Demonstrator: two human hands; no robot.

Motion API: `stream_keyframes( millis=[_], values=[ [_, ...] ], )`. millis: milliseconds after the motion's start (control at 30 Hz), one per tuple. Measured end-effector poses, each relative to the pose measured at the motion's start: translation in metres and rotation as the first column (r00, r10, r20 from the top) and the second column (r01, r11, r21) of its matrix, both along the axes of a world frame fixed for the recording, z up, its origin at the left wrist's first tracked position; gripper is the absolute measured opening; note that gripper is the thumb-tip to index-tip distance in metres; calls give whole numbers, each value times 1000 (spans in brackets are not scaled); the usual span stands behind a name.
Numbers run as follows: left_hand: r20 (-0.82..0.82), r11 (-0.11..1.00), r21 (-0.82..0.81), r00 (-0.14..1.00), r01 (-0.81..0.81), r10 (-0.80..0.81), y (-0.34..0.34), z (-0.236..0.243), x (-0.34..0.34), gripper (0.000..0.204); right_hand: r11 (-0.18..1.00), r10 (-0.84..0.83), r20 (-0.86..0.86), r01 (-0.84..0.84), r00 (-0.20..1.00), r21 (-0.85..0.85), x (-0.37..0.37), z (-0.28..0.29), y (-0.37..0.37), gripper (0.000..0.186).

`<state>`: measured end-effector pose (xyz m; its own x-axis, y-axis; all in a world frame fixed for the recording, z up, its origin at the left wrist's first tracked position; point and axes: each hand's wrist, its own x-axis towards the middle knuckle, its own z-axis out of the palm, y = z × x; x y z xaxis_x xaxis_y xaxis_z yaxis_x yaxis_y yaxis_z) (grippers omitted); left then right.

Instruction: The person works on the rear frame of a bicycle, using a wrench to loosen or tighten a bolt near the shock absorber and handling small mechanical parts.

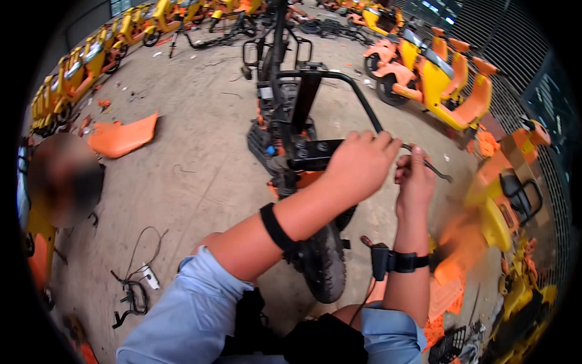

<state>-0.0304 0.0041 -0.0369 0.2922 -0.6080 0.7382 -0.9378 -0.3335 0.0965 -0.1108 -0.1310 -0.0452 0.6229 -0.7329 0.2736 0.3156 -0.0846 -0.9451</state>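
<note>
The stripped scooter frame (308,103), black and upright, stands in front of me with its tyre (324,267) toward me. My left hand (364,162) is closed over the end of its curved black tube (359,91), above a dark flat bracket (312,151); the fingertips' contact is partly hidden. Just right of it, my right hand (415,176) pinches a thin black cable (433,168). One end of the cable reaches the left fingertips, while its other end sticks out freely to the right. The hands almost touch.
Yellow-and-orange scooters (445,79) line the right side and more (79,76) stand along the left. An orange panel (124,136) lies on the concrete floor, left. Loose wiring (136,294) lies lower left. Orange scrap parts (445,297) crowd the lower right. A blurred person (65,179) is at left.
</note>
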Motion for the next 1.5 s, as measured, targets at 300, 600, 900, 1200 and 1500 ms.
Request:
stream_keyframes(
  millis=[300, 600, 900, 1200, 1500],
  values=[
    [-24, 1000, 18, 1000, -17, 18, 0, 0, -4, 49, 996, -78, 61, 75, 995, 42, 1, 1, 26, 34],
    [-143, 999, 5, 988, 50, -49, -6, 13, -11, 38, 753, -321, -24, 240, 947, -613, -18, 5, 55, 39],
    [-66, 993, -109, 996, 49, -56, -5, 12, -10, 38, 968, -43, 141, 76, 989, -240, -18, 5, 39, 25],
    [19, 996, -82, 999, 33, -32, -8, 11, -12, 39, 971, 169, 171, -194, 971, 141, -20, 12, -8, 25],
    [17, 999, -31, 1000, -9, 9, -8, 14, -16, 39, 996, 60, 96, -66, 994, 65, -20, 6, 8, 22]
  ],
)
